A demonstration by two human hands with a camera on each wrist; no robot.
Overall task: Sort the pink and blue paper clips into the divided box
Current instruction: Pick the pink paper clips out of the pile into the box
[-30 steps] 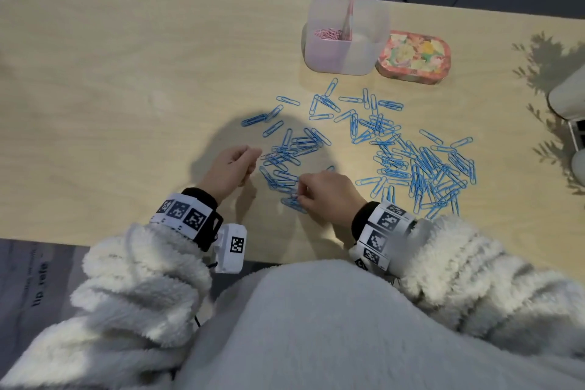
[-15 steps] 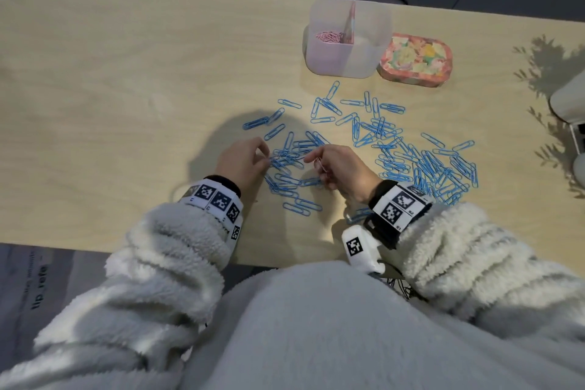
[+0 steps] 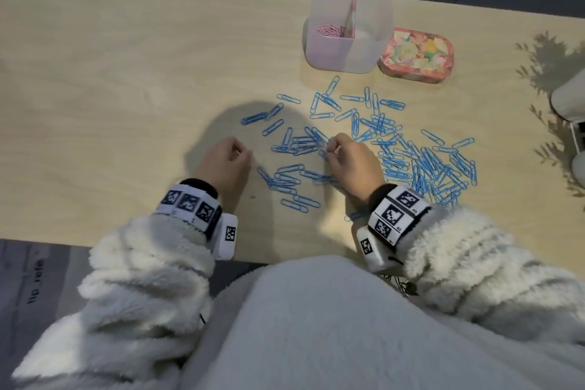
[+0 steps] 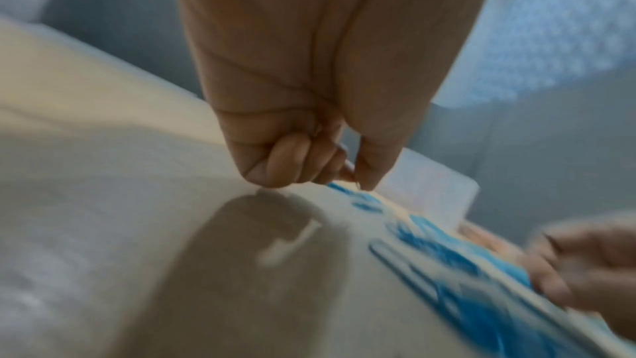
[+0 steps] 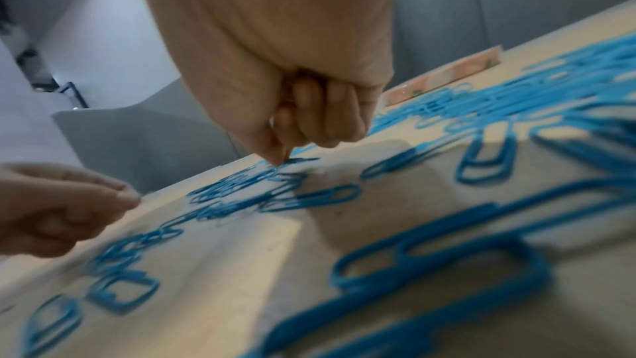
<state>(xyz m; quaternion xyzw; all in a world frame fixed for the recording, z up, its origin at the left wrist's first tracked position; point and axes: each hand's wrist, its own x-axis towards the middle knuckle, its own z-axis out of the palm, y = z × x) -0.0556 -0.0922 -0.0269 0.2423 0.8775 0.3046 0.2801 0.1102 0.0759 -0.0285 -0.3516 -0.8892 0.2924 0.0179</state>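
Observation:
The clear divided box [image 3: 348,57] stands at the back of the table, with pink paper clips [image 3: 329,30] in its left compartment. Blue paper clips [image 3: 421,165] lie scattered in front of it. My right hand [image 3: 331,149] is low over the middle of the clips. In the right wrist view its thumb and forefinger [image 5: 280,158] pinch the end of a blue clip [image 5: 302,159] on the table. My left hand [image 3: 245,157] hovers just left of the clips. Its fingers [image 4: 285,165] are curled, and I see nothing in them.
A floral tin [image 3: 416,55] sits right against the box on its right. White objects [image 3: 569,98] stand at the table's right edge. Bare wood [image 3: 126,89] spreads to the left. The front table edge [image 3: 285,258] runs just behind my wrists.
My right hand has moved forward from the near clips into the middle of the pile and pinched a clip. My left hand reached to the clips, then drew back to the left.

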